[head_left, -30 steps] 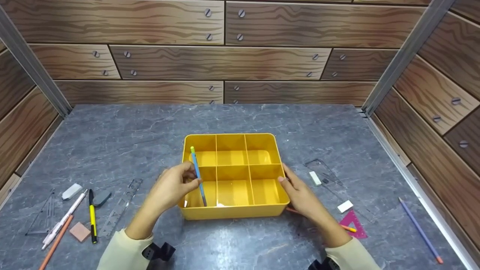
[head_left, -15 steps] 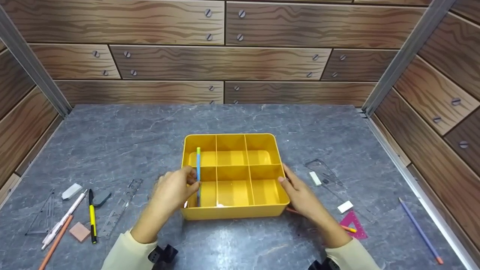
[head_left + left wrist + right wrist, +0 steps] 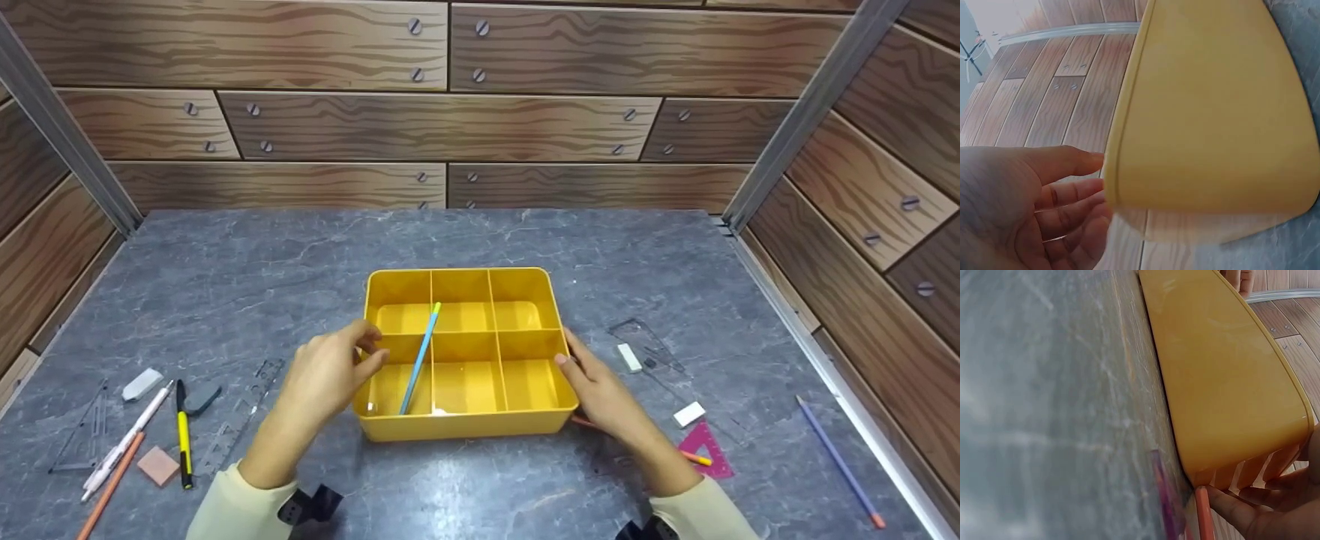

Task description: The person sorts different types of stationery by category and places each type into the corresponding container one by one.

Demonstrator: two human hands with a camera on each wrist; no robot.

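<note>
A yellow box with several compartments (image 3: 469,429) stands on the table in the head view. A slim blue pencil (image 3: 422,352) with a lime-green end leans in its front left compartment, its upper end over the divider. Beside the left rim my left hand (image 3: 324,375) is loosely bent and holds nothing. The left wrist view has its fingertips (image 3: 1094,162) right at the box's rim. My right hand (image 3: 600,386) grips the right side of the box, thumb on the rim and fingers along the outer wall. An orange pencil (image 3: 1204,512) lies under that hand.
On the left lie a pink eraser (image 3: 158,466), a yellow-black pen (image 3: 184,439), a white pen (image 3: 127,442), an orange pencil (image 3: 111,486) and a clear ruler (image 3: 244,412). To the right are white erasers (image 3: 688,413), a pink set square (image 3: 709,454) and a purple pencil (image 3: 838,459).
My left hand has let go of the blue pencil and drawn back to the left rim. The pencil has tipped over to the right inside the box. The right hand has stayed put.
</note>
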